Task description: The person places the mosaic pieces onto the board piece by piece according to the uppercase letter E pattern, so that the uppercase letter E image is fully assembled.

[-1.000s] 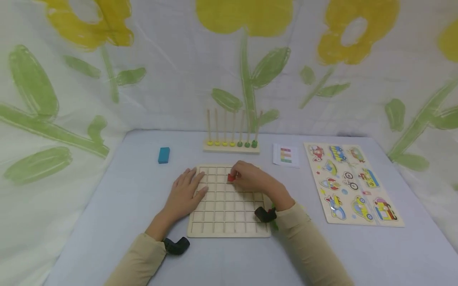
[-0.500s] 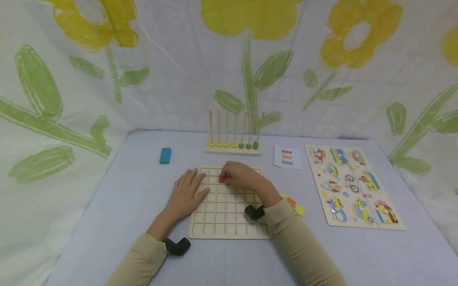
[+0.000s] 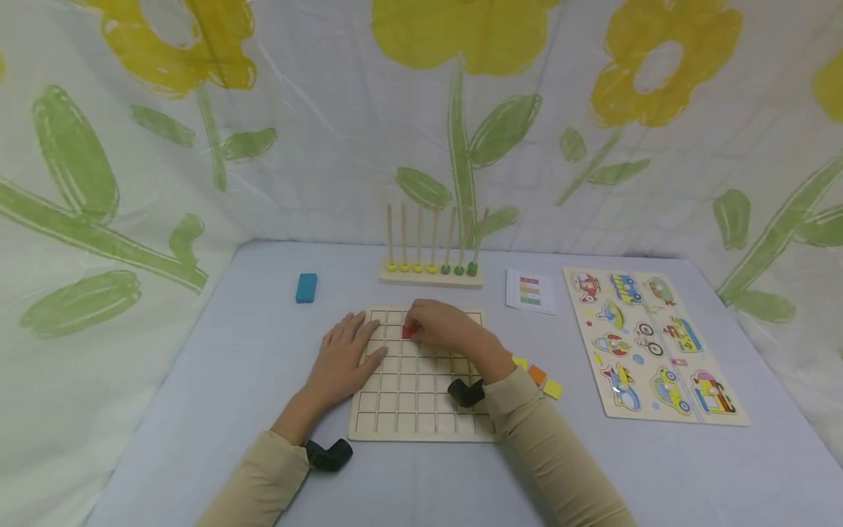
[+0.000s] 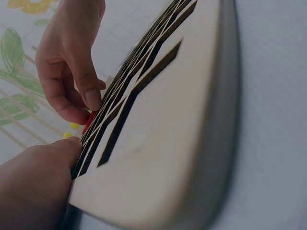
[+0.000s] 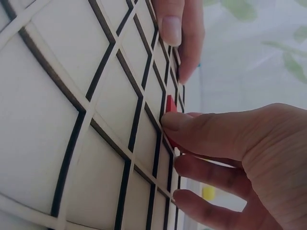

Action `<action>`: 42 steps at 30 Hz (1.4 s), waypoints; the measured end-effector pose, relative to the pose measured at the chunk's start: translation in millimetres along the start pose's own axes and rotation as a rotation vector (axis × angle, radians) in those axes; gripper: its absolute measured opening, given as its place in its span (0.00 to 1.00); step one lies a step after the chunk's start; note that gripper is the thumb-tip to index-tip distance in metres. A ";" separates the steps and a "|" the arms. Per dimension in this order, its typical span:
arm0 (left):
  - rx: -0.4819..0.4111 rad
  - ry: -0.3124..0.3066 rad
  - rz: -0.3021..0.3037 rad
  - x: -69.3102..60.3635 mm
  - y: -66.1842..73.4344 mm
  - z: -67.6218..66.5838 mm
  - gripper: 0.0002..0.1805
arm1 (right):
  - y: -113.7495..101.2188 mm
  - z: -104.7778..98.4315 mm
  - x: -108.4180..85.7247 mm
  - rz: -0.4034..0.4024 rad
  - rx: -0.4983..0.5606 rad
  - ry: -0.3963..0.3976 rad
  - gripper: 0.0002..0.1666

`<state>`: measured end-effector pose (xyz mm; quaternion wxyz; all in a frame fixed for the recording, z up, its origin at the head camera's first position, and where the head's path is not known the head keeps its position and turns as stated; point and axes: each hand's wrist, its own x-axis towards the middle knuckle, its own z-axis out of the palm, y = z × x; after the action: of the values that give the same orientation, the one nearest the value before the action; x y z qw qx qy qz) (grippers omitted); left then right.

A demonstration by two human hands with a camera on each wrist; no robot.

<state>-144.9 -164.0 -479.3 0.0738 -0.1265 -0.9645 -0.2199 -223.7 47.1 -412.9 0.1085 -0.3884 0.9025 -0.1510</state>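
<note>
A pale wooden grid board (image 3: 386, 402) lies flat on the table. My left hand (image 3: 342, 359) rests on its left edge with the fingers spread. In the far rows of the grid, my right hand (image 3: 449, 331) pinches a small red tile (image 5: 171, 103) between thumb and fingers. The tile is down at the board's surface; the right wrist view shows it partly covered by the thumb. Whether it sits fully inside a cell cannot be told. Orange (image 3: 536, 375) and yellow tiles (image 3: 552, 389) lie right of the board, some hidden by the right sleeve.
Behind the board stands a bead rack (image 3: 431, 277) with upright pegs. A teal block (image 3: 306, 288) is at the back left. To the right lie a printed card (image 3: 545, 300) and a vehicle puzzle board (image 3: 645, 410). A painted cloth hangs behind the table.
My right hand has moved left across the far rows with the red tile, then slowed almost to a stop. More loose tiles show beside the right sleeve. My left hand has stayed in place.
</note>
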 end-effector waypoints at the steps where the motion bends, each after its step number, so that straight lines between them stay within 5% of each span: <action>1: 0.002 -0.004 -0.001 0.2 0.0 0.2 0.33 | -0.3 0.0 -0.3 0.004 -0.004 -0.002 0.05; 8: -0.005 -0.005 -0.008 0.4 1.1 -1.0 0.33 | -0.6 -0.4 -1.4 -0.006 -0.022 0.000 0.06; 14: -0.002 -0.012 -0.017 -0.6 -0.1 -1.3 0.33 | 4.7 -6.5 -10.5 0.038 -0.021 0.005 0.17; 22: 0.004 0.002 -0.012 -3.5 -4.2 1.5 0.32 | 23.1 -33.3 -61.9 0.101 0.026 -0.015 0.19; 31: -0.005 0.017 0.004 -0.6 -2.1 2.4 0.33 | 53.2 -44.0 -130.8 0.391 0.084 -0.126 0.17; 42: 0.009 -0.030 -0.022 0.1 -2.0 0.7 0.33 | 70.4 -28.1 -151.0 0.412 0.162 -0.136 0.17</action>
<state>-145.5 -165.4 -480.7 0.0574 -0.1187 -0.9678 -0.2145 -177.7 209.1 -400.0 0.2286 -0.1954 0.9383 -0.1711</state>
